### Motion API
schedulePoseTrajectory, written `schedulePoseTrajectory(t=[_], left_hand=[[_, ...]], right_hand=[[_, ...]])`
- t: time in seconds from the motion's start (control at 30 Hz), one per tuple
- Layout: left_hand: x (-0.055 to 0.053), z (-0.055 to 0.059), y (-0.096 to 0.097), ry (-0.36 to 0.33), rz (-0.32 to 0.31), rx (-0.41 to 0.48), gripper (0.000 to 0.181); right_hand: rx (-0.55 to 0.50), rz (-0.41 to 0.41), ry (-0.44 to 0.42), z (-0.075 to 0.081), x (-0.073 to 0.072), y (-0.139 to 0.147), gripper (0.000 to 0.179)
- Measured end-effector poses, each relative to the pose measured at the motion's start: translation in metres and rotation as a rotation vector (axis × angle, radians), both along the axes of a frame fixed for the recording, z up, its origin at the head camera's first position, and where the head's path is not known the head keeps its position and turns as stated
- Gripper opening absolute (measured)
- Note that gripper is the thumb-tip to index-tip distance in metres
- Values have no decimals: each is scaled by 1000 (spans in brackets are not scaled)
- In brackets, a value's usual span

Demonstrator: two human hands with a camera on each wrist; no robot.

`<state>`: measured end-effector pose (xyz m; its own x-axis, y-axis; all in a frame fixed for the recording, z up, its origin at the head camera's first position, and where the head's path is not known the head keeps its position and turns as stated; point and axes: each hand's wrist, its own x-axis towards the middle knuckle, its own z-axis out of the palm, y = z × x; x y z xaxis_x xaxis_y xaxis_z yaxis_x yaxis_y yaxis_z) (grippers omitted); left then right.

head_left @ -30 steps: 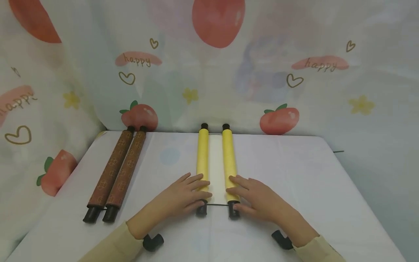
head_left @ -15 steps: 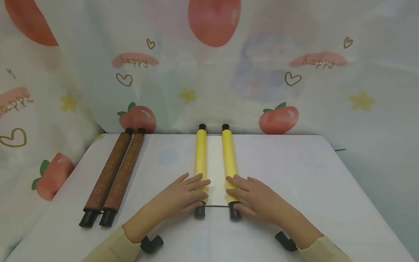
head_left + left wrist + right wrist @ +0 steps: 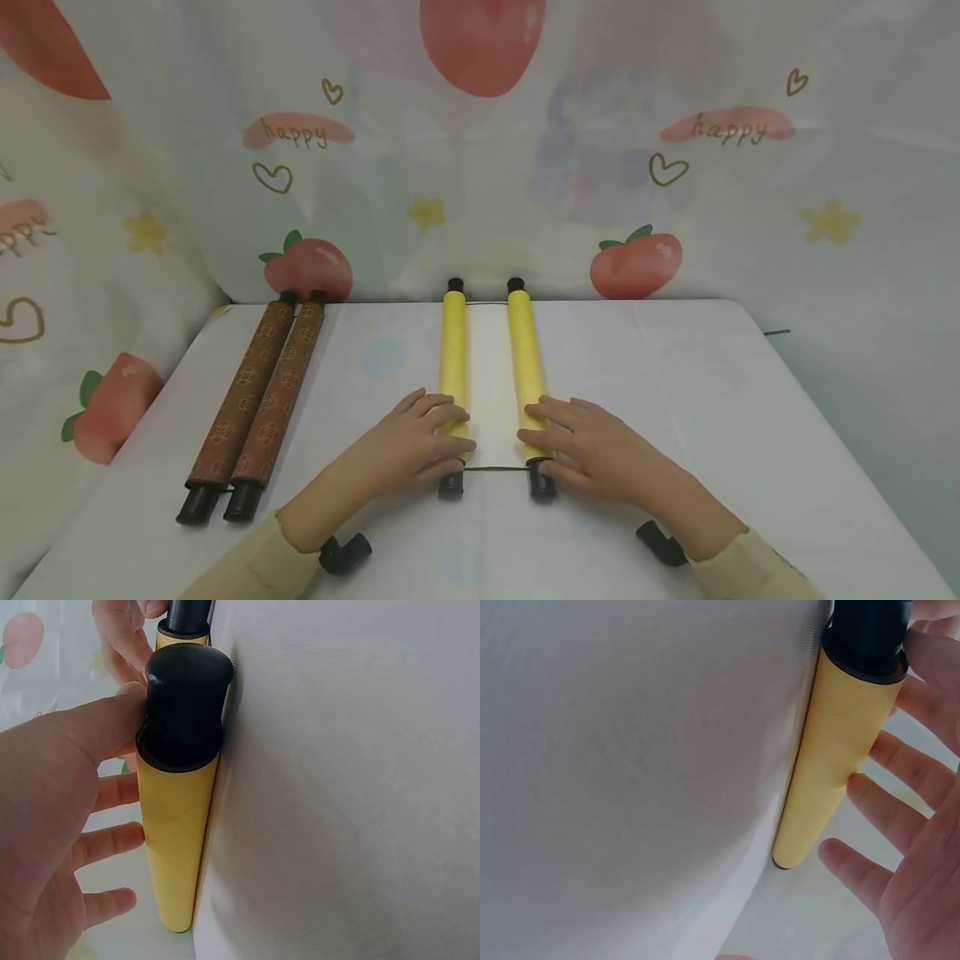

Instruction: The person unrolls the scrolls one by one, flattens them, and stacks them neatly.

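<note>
A partly unrolled scroll (image 3: 497, 387) lies on the white table, with a strip of white paper between its yellow left roll (image 3: 453, 342) and yellow right roll (image 3: 526, 346). Black knobs cap the rolls, such as the near left knob (image 3: 187, 705) and the near right knob (image 3: 870, 634). My left hand (image 3: 397, 450) rests on the near part of the left roll, fingers spread and thumb beside the knob. Over the right roll lies my right hand (image 3: 600, 450), its fingers extended and its thumb at the near right knob. Neither hand's fingers wrap round a roll.
On the table's left lies a brown patterned scroll (image 3: 258, 392), its two rolls side by side. A printed cloth (image 3: 480, 183) hangs behind the white table (image 3: 675, 375). Black elbow-shaped pieces (image 3: 345, 554) show beside both wrists.
The yellow rolls have moved slightly apart, the left one leftward and the right one a little rightward, with the hands. More white paper shows between them. The head view has shifted slightly.
</note>
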<state>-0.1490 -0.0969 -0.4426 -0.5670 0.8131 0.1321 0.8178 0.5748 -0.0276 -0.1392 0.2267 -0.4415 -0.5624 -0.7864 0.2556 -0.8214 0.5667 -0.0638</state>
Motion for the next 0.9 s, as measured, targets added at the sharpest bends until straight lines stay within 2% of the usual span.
schedulePoseTrajectory(t=[0.17, 0.37, 0.57, 0.8, 0.9], left_hand=[[-3, 0, -1, -48, -11, 15, 30], [-4, 2, -5, -115, -1, -44, 43], [-3, 0, -7, -127, 13, -84, 50], [0, -1, -13, -122, 22, -71, 60], [0, -2, -16, -111, 19, -52, 62]], right_hand=[[43, -7, -14, 1, -4, 1, 44], [83, -18, -64, 4, -5, 5, 51], [89, -8, -23, 2, -3, 9, 57], [105, -28, -61, 2, -1, 9, 68], [97, -26, -52, 2, -1, 9, 69]])
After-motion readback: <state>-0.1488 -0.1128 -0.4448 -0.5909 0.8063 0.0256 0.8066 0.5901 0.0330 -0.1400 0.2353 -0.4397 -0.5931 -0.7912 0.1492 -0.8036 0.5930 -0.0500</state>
